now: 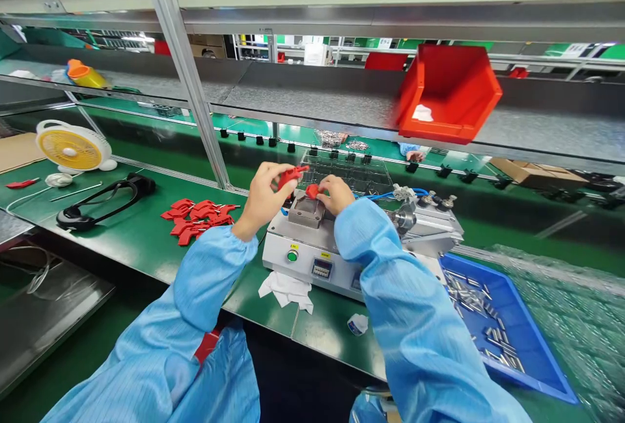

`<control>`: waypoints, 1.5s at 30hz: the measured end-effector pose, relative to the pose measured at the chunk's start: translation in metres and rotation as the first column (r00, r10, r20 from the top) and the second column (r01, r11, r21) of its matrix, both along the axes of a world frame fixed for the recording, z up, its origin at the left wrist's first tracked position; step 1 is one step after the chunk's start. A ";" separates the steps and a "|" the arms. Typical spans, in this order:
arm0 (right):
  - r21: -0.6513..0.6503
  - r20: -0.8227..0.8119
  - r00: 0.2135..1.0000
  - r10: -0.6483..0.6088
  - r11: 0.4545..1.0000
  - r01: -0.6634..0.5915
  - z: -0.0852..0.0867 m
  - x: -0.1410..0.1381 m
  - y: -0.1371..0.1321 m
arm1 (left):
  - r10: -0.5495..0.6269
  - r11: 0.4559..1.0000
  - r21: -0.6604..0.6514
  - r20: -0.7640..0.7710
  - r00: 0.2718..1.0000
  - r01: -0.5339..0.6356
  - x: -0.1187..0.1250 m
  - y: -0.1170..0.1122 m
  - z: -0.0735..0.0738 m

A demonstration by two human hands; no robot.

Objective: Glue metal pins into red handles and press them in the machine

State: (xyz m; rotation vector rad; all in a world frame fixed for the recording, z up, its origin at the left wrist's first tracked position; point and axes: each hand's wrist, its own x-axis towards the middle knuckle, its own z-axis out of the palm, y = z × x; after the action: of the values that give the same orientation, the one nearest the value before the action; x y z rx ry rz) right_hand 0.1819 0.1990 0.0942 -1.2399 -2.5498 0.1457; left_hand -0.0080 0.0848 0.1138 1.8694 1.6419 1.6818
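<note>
The person's left hand (267, 196) was raised above the bench (131, 250), thumb and fingers closed on a red part (291, 177). That part was in the air, just left of and slightly above a second red part (312, 191). The right hand (338, 194) had its thumb and fingertips pinched on the right end of the second red part, over a metal block (306, 213) on top of a pale machine (297, 260). Whether that part rested on the block or was just clear of it could not be told.

The machine stood back from the bench's front edge, with a green button (292, 256) and a small counter (322, 268) on its near face. To its left, toward the bench's rear edge, lay a loose pile of red parts (201, 218). Farther toward the left end were a black headband (110, 205) and, near the rear edge, a white and yellow fan (73, 148). A crumpled white cloth (287, 290) lay between the machine and the front edge. Right of the machine, a blue tray (544, 361) held metal pins (505, 345), and clear bubble wrap (581, 325) lay beyond its right edge.
</note>
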 end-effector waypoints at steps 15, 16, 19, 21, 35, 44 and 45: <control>0.037 0.148 0.989 0.002 0.999 -0.007 -0.024 0.149 -0.099 | -0.151 0.887 -0.411 -0.689 0.709 -0.211 0.054 0.040 -0.030; 0.032 0.107 0.994 0.005 0.999 -0.009 -0.029 0.153 -0.102 | -0.145 0.892 -0.401 -0.692 0.708 -0.209 0.053 0.038 -0.032; 0.007 -0.021 1.000 0.000 1.000 0.000 -0.041 0.165 -0.104 | -0.117 0.909 -0.365 -0.685 0.719 -0.200 0.047 0.033 -0.038; -0.005 -0.081 0.997 -0.005 1.000 0.004 -0.045 0.168 -0.103 | -0.098 0.920 -0.342 -0.672 0.734 -0.191 0.043 0.032 -0.043; 0.051 -0.205 0.978 -0.042 0.997 0.053 -0.062 0.178 -0.117 | -0.052 0.979 -0.191 -0.575 0.817 -0.071 0.037 0.028 -0.070; 0.139 -0.292 0.933 -0.208 0.956 0.257 -0.059 0.193 -0.182 | -0.081 0.994 0.031 -0.441 0.894 0.105 0.006 -0.038 -0.097; 0.132 -0.304 0.920 -0.248 0.945 0.299 -0.063 0.197 -0.191 | -0.081 0.992 0.056 -0.440 0.895 0.117 0.006 -0.053 -0.105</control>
State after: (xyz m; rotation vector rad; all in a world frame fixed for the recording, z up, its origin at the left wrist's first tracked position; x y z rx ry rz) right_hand 0.3792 0.0082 0.0313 -1.3809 -2.0734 0.0312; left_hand -0.0023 0.0317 0.0090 2.4676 1.5980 1.3734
